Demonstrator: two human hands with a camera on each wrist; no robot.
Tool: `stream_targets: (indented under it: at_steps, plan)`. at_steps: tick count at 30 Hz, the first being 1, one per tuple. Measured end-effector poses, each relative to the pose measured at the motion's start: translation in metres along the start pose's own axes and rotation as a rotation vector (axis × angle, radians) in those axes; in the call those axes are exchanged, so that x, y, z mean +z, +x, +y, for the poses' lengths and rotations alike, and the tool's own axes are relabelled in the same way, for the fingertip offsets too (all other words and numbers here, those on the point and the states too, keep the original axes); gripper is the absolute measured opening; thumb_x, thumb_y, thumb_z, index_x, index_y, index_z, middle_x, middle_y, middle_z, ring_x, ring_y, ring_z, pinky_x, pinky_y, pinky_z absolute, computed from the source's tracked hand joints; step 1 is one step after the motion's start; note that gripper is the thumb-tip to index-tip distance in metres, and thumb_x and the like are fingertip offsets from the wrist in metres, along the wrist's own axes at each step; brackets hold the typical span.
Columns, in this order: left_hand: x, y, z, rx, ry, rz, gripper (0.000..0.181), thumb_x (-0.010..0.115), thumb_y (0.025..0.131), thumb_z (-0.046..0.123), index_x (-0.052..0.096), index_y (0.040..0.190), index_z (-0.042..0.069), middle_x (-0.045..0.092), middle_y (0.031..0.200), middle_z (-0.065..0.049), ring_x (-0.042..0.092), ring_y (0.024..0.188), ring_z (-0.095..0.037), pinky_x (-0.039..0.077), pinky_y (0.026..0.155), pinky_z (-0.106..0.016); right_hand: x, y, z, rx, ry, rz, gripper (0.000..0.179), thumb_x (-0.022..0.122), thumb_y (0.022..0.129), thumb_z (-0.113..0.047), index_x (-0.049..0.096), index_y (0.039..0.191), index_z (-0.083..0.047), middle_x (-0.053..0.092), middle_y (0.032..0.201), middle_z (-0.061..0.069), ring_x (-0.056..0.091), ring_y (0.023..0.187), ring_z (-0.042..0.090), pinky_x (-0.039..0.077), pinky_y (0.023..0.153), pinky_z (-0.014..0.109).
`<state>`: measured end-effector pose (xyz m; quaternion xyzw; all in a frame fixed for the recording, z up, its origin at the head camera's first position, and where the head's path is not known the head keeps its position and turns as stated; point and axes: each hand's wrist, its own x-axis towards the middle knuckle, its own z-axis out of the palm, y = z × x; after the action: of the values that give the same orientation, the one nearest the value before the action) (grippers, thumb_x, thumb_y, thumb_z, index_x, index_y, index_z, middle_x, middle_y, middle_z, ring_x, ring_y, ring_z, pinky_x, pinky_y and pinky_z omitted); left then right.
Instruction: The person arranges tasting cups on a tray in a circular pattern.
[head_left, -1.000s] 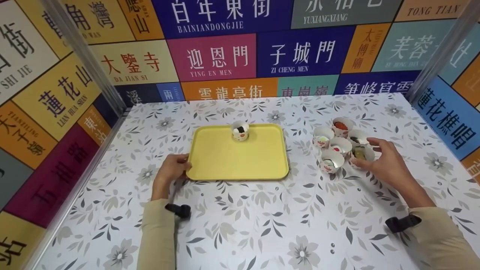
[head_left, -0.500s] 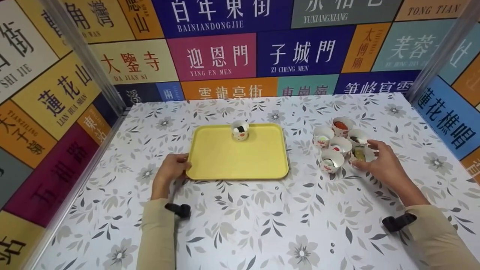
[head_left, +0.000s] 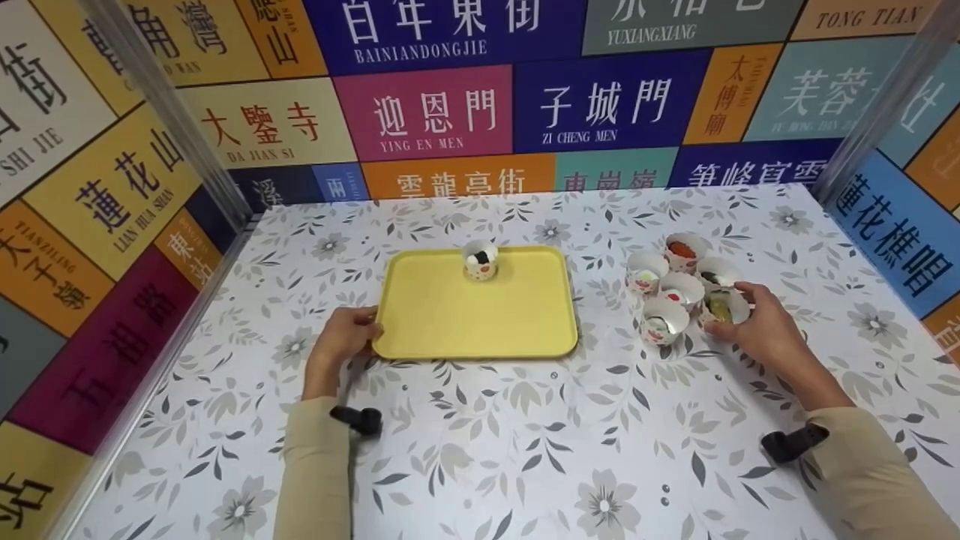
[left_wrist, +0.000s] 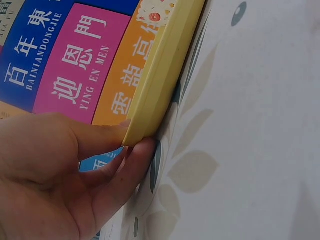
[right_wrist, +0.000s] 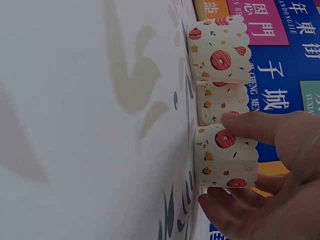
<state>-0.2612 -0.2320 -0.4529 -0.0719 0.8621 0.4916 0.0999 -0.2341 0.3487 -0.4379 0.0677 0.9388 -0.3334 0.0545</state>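
Observation:
At the left edge of a yellow tray point(head_left: 465, 319), my left hand point(head_left: 343, 334) pinches the rim; the left wrist view shows the thumb above it and fingers beneath. A paper baking cup point(head_left: 480, 270) with something white and black inside stands at the tray's back edge. My right hand point(head_left: 772, 326) holds another paper baking cup point(right_wrist: 220, 162), printed with red doughnuts and scallop-edged, between thumb and fingers. Something yellow-green point(head_left: 718, 307) lies in that cup. It sits at the right front of a cluster of similar cups, its base right at the tabletop.
Beside the held cup are several more paper cups: one with orange-red filling point(head_left: 681, 255), one in front point(head_left: 662, 324), one at the left point(head_left: 645, 274). A flower-patterned cloth point(head_left: 480, 442) covers the table. Walls with coloured sign panels point(head_left: 435, 112) enclose the back and sides.
The right hand and forearm have shifted slightly left, and the fingers have drawn in closer round the cup. The left hand and the tray have stayed in place.

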Motion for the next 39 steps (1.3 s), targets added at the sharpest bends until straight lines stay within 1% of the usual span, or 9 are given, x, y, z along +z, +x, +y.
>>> stream_targets:
  at_steps: [3, 8, 12, 19, 21, 26, 29, 33, 39]
  plan:
    - [0.000, 0.000, 0.000, -0.001, 0.002, -0.001, 0.046, 0.054, 0.099, 0.002, 0.050, 0.145, 0.000, 0.060, 0.136, -0.027, 0.070, 0.085, -0.017, 0.058, 0.067, -0.025, 0.000, 0.000, 0.000, 0.004, -0.001, -0.002, 0.096, 0.072, 0.091, -0.035, 0.014, 0.157, 0.004, 0.023, 0.155, 0.039, 0.038, 0.131, 0.054, 0.036, 0.102, 0.066]
    - [0.001, 0.000, 0.000, 0.006, -0.008, -0.002, 0.047, 0.054, 0.098, 0.000, 0.050, 0.144, -0.001, 0.060, 0.136, -0.028, 0.070, 0.083, -0.015, 0.058, 0.066, -0.025, 0.000, -0.002, 0.001, 0.004, 0.012, 0.014, 0.092, 0.072, 0.090, -0.028, 0.017, 0.157, 0.004, 0.026, 0.153, 0.039, 0.035, 0.133, 0.056, 0.033, 0.105, 0.068]
    - [0.001, 0.000, 0.000, 0.007, -0.015, -0.001, 0.047, 0.054, 0.098, -0.001, 0.050, 0.144, -0.002, 0.060, 0.135, -0.028, 0.070, 0.082, -0.015, 0.058, 0.067, -0.025, -0.001, -0.005, 0.001, 0.011, 0.024, 0.020, 0.090, 0.071, 0.091, -0.026, 0.017, 0.157, 0.003, 0.026, 0.153, 0.039, 0.035, 0.133, 0.056, 0.034, 0.105, 0.067]
    - [0.001, -0.001, 0.001, 0.021, -0.015, 0.003, 0.047, 0.054, 0.098, 0.000, 0.048, 0.144, -0.003, 0.060, 0.134, -0.029, 0.070, 0.083, -0.016, 0.057, 0.067, -0.024, -0.006, -0.009, -0.003, 0.020, 0.060, 0.025, 0.091, 0.071, 0.091, -0.027, 0.016, 0.158, 0.001, 0.024, 0.156, 0.037, 0.034, 0.135, 0.054, 0.032, 0.108, 0.067]
    - [0.001, -0.001, 0.000, 0.025, -0.010, 0.000, 0.046, 0.054, 0.098, -0.001, 0.048, 0.144, -0.003, 0.060, 0.134, -0.030, 0.069, 0.078, -0.014, 0.056, 0.065, -0.023, -0.007, -0.011, -0.005, 0.014, 0.064, 0.032, 0.092, 0.071, 0.091, -0.029, 0.016, 0.158, 0.000, 0.023, 0.157, 0.036, 0.033, 0.136, 0.054, 0.032, 0.107, 0.067]
    - [0.000, 0.000, 0.000, 0.012, -0.001, -0.008, 0.046, 0.053, 0.100, 0.001, 0.049, 0.145, -0.001, 0.060, 0.134, -0.030, 0.065, 0.069, -0.009, 0.054, 0.061, -0.022, -0.012, -0.014, -0.014, 0.003, 0.055, 0.049, 0.091, 0.070, 0.092, -0.031, 0.017, 0.158, 0.000, 0.023, 0.156, 0.037, 0.032, 0.135, 0.056, 0.034, 0.105, 0.067]
    - [0.000, 0.000, 0.001, 0.003, -0.005, -0.005, 0.046, 0.053, 0.100, 0.001, 0.049, 0.145, 0.000, 0.062, 0.133, -0.029, 0.066, 0.072, -0.010, 0.055, 0.062, -0.023, -0.014, -0.015, -0.020, -0.008, 0.043, 0.059, 0.089, 0.069, 0.092, -0.029, 0.018, 0.157, 0.001, 0.025, 0.154, 0.038, 0.032, 0.134, 0.056, 0.035, 0.104, 0.068]
    - [0.000, -0.001, 0.001, 0.005, -0.011, -0.004, 0.045, 0.053, 0.099, 0.001, 0.051, 0.144, 0.000, 0.064, 0.130, -0.028, 0.067, 0.073, -0.011, 0.056, 0.063, -0.023, -0.016, -0.016, -0.028, -0.030, 0.036, 0.071, 0.088, 0.069, 0.092, -0.028, 0.018, 0.157, 0.002, 0.026, 0.153, 0.039, 0.032, 0.134, 0.057, 0.034, 0.104, 0.068]
    - [0.000, -0.001, 0.002, -0.024, 0.001, 0.000, 0.046, 0.054, 0.099, 0.002, 0.050, 0.145, 0.003, 0.064, 0.132, -0.026, 0.066, 0.074, -0.011, 0.055, 0.063, -0.023, -0.016, -0.017, -0.039, -0.045, 0.038, 0.072, 0.088, 0.070, 0.092, -0.029, 0.019, 0.157, 0.001, 0.026, 0.154, 0.037, 0.031, 0.136, 0.057, 0.034, 0.105, 0.068]
